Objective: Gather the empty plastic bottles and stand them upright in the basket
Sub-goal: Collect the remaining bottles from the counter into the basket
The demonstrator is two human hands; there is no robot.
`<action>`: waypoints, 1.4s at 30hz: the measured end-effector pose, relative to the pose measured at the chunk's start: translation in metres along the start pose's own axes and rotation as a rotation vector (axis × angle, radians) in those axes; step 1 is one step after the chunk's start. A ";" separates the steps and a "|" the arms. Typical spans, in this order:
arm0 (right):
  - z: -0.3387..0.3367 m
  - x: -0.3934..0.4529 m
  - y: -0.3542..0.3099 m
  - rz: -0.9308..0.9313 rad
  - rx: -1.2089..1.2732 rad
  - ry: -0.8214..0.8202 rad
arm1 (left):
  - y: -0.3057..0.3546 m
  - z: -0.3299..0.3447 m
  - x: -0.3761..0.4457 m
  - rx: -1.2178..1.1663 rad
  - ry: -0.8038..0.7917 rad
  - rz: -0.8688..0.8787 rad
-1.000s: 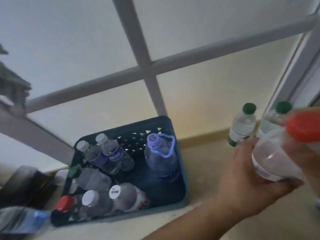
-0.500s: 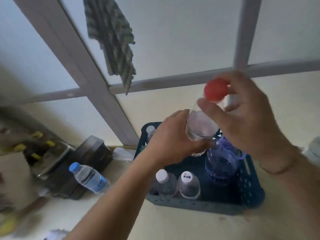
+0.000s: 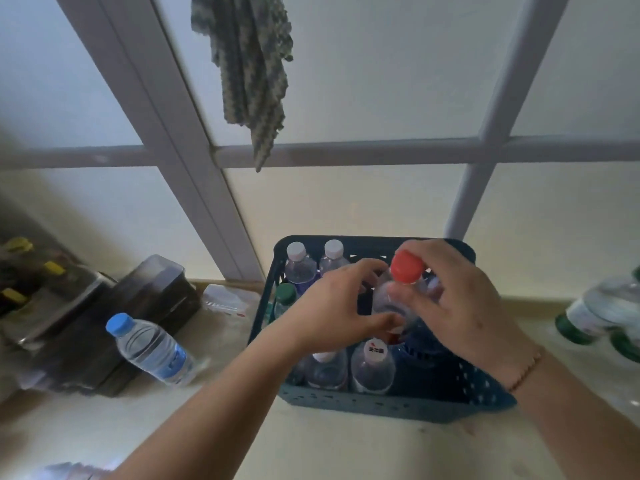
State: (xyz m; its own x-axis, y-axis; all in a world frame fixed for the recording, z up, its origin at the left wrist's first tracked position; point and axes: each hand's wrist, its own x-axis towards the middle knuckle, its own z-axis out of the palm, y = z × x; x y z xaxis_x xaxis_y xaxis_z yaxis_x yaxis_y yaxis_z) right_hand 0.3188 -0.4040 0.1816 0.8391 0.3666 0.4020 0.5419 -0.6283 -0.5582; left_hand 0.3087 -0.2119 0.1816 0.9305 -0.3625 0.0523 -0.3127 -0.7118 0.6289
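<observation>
Both hands pinch the red-capped bottle over the crowded basket: left hand on its body, right hand near the cap. Dropped crooked, it'll probably tip against the white-capped bottles.

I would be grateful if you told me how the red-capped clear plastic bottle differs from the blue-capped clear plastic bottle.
The red-capped clear plastic bottle is held by both the left hand and the right hand over the dark teal plastic basket; the blue-capped clear plastic bottle sits outside it, untouched, beside a dark box. Their caps differ: red versus blue. Both are clear and capped.
</observation>
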 end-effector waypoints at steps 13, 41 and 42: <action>0.012 -0.076 0.027 0.158 0.079 -0.172 | 0.017 0.039 0.013 0.278 -0.450 0.013; -0.150 -0.115 0.164 0.670 -0.019 0.466 | 0.181 0.155 0.131 -0.127 -0.068 0.092; -0.154 -0.109 0.179 0.709 -0.077 0.499 | 0.187 0.172 0.146 -0.146 -0.126 0.045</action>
State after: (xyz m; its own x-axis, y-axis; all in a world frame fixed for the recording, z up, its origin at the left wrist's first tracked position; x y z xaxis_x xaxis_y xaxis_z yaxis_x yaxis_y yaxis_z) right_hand 0.3171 -0.6621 0.1492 0.8487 -0.4609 0.2593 -0.1206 -0.6461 -0.7536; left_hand 0.3532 -0.5011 0.1733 0.8821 -0.4710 -0.0085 -0.3142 -0.6017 0.7344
